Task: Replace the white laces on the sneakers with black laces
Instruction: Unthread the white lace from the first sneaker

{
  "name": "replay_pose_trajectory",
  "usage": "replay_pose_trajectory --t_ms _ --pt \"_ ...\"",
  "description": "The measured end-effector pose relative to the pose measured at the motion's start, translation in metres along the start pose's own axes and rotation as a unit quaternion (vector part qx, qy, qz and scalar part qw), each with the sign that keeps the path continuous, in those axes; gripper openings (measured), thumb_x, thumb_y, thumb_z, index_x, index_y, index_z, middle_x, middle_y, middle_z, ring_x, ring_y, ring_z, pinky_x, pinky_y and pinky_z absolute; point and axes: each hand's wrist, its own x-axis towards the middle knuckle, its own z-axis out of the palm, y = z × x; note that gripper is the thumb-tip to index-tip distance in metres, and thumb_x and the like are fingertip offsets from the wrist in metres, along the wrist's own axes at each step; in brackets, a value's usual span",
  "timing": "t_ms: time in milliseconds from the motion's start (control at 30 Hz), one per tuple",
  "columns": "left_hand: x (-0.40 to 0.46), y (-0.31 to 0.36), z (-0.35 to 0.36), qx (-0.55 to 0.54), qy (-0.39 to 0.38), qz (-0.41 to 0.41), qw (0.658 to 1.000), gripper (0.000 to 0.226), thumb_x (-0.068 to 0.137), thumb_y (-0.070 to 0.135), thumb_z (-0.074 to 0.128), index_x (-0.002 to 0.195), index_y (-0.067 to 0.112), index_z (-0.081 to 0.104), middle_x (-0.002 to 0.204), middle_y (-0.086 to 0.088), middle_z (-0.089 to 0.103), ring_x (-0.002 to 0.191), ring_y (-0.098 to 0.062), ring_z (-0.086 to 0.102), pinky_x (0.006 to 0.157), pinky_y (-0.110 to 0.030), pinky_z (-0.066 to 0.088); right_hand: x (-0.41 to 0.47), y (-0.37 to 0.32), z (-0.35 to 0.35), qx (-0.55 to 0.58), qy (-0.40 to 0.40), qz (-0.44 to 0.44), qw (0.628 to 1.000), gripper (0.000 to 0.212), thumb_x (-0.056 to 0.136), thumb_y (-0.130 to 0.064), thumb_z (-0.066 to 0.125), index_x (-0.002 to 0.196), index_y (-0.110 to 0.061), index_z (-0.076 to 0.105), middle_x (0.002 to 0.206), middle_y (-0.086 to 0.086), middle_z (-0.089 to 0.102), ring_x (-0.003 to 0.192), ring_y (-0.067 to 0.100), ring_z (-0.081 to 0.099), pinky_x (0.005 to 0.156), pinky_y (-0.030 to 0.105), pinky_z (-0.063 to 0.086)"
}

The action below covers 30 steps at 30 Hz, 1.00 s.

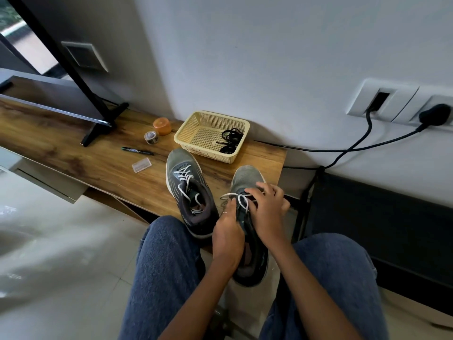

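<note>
Fingers of the right hand (267, 207) curl over the white lace (241, 201) on the near sneaker (247, 231), pinching at its crossings, while the left hand (228, 231) grips the shoe's side just beside them, thumb pressed near the tongue. That sneaker hangs over the front edge of the wooden bench (98, 158), close to its right corner, heel towards the seated person's denim-clad knees. The second sneaker (188, 190), white lace loose, lies just to the left. Black laces (230, 141) sit coiled in a yellow basket (196, 123) at the bench's back edge by the wall. A marker (137, 150), tape roll (151, 137) and orange candle (162, 125) lie further left.
</note>
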Motion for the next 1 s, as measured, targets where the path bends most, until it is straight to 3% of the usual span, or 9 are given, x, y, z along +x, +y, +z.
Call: replay_pose_trajectory --t_ms 267,433,533,633,733,833,867,900,1000 --pt "-0.001 0.0 -0.001 -0.012 0.003 0.004 1.0 0.046 0.097 0.011 0.036 0.141 0.021 0.042 0.106 -0.008 0.065 0.091 -0.022 0.063 0.081 -0.04 0.052 -0.001 -0.005 0.002 0.021 0.052 -0.026 0.998 0.003 0.081 -0.01 0.068 0.082 -0.01 0.071 0.095 0.004 0.068 0.101 0.028 0.06 0.079 0.037 0.04" --pt "-0.003 0.0 -0.001 -0.034 0.018 0.001 0.999 0.048 0.098 0.009 0.038 0.144 0.021 0.042 0.111 -0.007 0.066 0.098 -0.021 0.063 0.087 -0.036 0.051 0.002 -0.006 0.003 0.016 0.03 -0.014 0.999 0.008 0.089 -0.012 0.059 0.081 -0.014 0.058 0.089 0.001 0.06 0.09 0.02 0.054 0.071 0.032 0.041" --pt "-0.003 0.001 -0.001 -0.056 0.029 -0.016 0.998 0.048 0.098 0.008 0.039 0.145 0.018 0.042 0.12 -0.008 0.064 0.107 -0.019 0.06 0.091 -0.025 0.045 0.001 -0.007 0.001 0.095 0.039 0.036 0.994 0.016 0.096 -0.01 0.046 0.082 -0.017 0.044 0.082 0.0 0.053 0.074 0.016 0.049 0.059 0.03 0.04" --pt "-0.004 0.003 -0.002 -0.067 0.039 -0.028 0.997 0.047 0.098 0.006 0.041 0.144 0.016 0.042 0.12 -0.01 0.063 0.106 -0.02 0.06 0.089 -0.019 0.042 -0.001 -0.008 -0.003 0.16 0.074 0.088 0.98 0.012 0.1 -0.01 0.04 0.089 -0.013 0.043 0.085 0.001 0.052 0.069 0.01 0.048 0.055 0.025 0.037" --pt "-0.004 0.001 -0.001 -0.078 0.051 -0.046 0.995 0.048 0.097 0.002 0.042 0.143 0.016 0.044 0.121 -0.009 0.064 0.105 -0.016 0.061 0.088 -0.014 0.04 0.003 -0.006 -0.005 0.27 0.142 0.174 0.936 0.009 0.101 -0.012 0.037 0.094 -0.014 0.041 0.09 0.0 0.056 0.081 0.018 0.06 0.066 0.03 0.049" --pt "-0.003 0.0 0.0 -0.073 0.054 -0.06 0.994 0.049 0.097 0.0 0.042 0.143 0.016 0.045 0.122 -0.01 0.064 0.108 -0.017 0.06 0.086 -0.011 0.037 0.007 0.001 -0.006 0.423 0.159 0.301 0.84 0.009 0.102 -0.009 0.033 0.096 -0.014 0.038 0.091 -0.004 0.055 0.09 0.025 0.067 0.076 0.034 0.056" --pt "-0.003 0.0 0.0 -0.071 0.053 -0.061 0.994 0.049 0.096 -0.001 0.042 0.142 0.016 0.046 0.123 -0.01 0.063 0.109 -0.018 0.06 0.087 -0.011 0.037 0.006 0.002 -0.008 0.434 0.156 0.318 0.828 0.009 0.102 -0.009 0.034 0.096 -0.013 0.039 0.091 -0.003 0.055 0.091 0.026 0.068 0.076 0.033 0.055" --pt "-0.003 0.0 0.0 -0.07 0.051 -0.061 0.994 0.049 0.096 -0.001 0.042 0.142 0.016 0.046 0.123 -0.01 0.063 0.11 -0.019 0.061 0.087 -0.011 0.037 0.006 0.002 -0.009 0.412 0.152 0.314 0.842 0.008 0.101 -0.01 0.037 0.096 -0.013 0.042 0.091 -0.003 0.056 0.092 0.025 0.067 0.074 0.031 0.053" --pt "-0.003 0.001 0.0 -0.067 0.044 -0.06 0.995 0.05 0.097 0.0 0.041 0.143 0.018 0.044 0.121 -0.009 0.064 0.106 -0.019 0.062 0.089 -0.016 0.043 0.002 0.004 -0.01 0.229 0.135 0.193 0.945 0.008 0.096 -0.014 0.049 0.101 -0.014 0.054 0.102 -0.001 0.056 0.099 0.021 0.059 0.078 0.031 0.044"
